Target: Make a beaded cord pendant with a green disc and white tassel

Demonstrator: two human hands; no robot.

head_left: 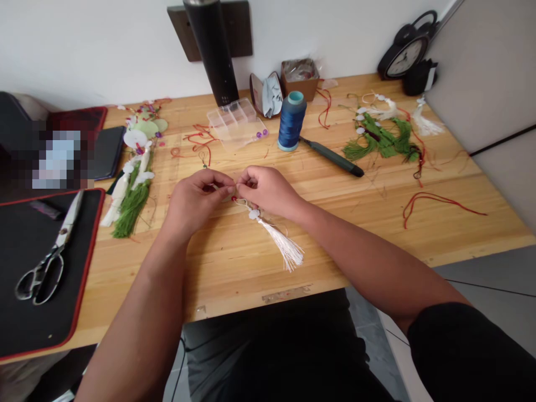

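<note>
Fingertips meet above a white tassel

From my remote seat, I have the left hand (pixel 193 202) and right hand (pixel 268 191) nearly touching, each with thumb and finger pinched closed; what lies between the fingertips is too small to tell; a red bead (pixel 234 199) sits just below them; the white tassel (pixel 285 245) lies on the wooden table (pixel 226 268), below my right hand, topped by a pale bead (pixel 254 214); the blue thread spool (pixel 291 124) stands upright beyond, beside a dark-handled tool (pixel 335 158).

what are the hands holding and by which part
The white tassel, by its cord near the red bead, pinched by the left hand and right hand.
</note>
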